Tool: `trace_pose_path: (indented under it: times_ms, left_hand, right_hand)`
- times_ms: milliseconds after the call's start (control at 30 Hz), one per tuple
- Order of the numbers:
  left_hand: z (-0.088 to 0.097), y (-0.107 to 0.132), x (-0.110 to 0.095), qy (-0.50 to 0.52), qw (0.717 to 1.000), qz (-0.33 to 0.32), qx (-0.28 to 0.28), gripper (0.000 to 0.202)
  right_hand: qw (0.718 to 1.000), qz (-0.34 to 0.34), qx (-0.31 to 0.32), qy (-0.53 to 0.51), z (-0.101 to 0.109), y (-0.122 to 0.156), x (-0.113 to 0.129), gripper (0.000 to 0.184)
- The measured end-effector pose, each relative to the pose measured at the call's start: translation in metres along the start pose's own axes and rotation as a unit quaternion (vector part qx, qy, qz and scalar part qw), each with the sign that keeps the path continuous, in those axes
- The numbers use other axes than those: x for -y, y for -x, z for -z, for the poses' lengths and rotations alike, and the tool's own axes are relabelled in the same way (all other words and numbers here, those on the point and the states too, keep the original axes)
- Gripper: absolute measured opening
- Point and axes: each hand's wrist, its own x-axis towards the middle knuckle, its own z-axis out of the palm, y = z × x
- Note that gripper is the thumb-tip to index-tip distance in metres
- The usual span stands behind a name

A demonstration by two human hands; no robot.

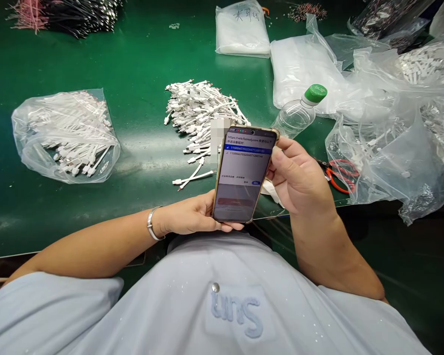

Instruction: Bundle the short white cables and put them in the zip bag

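Observation:
A smartphone (242, 175) with a lit screen is held tilted between both hands, just above the table's near edge. My left hand (194, 213) grips its lower left corner, thumb along the bottom edge and fingertips showing below. At the upper right side, my right hand (298, 172) pinches the phone's edge, its thumb close to the screen. The screen shows a dialog with lines of text and a blue button. Behind the phone lies a loose pile of short white cables (200, 111), partly covered by it.
A clear bag of white cables (68, 135) lies at left. Right of the pile are a green-capped bottle (296, 116), orange-handled scissors (342, 175) and crumpled plastic bags (388, 158). Flat bags (242, 29) and black cables (81, 17) lie at the back of the green table (133, 64).

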Motion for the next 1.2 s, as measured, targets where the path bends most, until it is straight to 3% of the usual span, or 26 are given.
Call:
trace_pose_path:
  times_ms: [300, 567, 633, 767, 867, 1067, 1200]
  left_hand:
    - [0.001, -0.002, 0.0, -0.042, 0.999, 0.002, -0.005, 0.044]
    - [-0.001, -0.001, -0.001, -0.023, 1.0, -0.006, -0.01, 0.043]
    - [0.0, -0.001, -0.001, -0.013, 1.0, -0.006, -0.013, 0.045]
    - [0.002, 0.0, 0.002, 0.015, 1.0, -0.001, -0.009, 0.049]
    - [0.004, 0.001, 0.005, 0.005, 1.0, -0.002, -0.007, 0.047]
    - [0.003, 0.003, 0.007, -0.126, 0.992, -0.012, 0.006, 0.036]
    - [-0.005, 0.003, 0.002, -0.32, 0.945, -0.066, 0.011, 0.041]
  right_hand:
    - [0.999, -0.013, 0.03, -0.019, -0.001, 0.017, -0.015, 0.056]
    - [0.999, -0.026, 0.023, -0.026, 0.008, 0.021, -0.021, 0.041]
    - [0.998, -0.032, 0.057, -0.011, 0.014, 0.026, -0.023, 0.042]
    - [0.965, -0.096, 0.232, 0.076, 0.018, 0.042, -0.025, 0.046]
    - [0.959, -0.111, 0.253, 0.066, 0.013, 0.053, -0.028, 0.038]
    - [0.971, -0.111, 0.21, -0.019, 0.01, 0.071, -0.048, 0.038]
    - [0.967, -0.145, 0.198, -0.069, 0.014, 0.082, -0.057, 0.035]
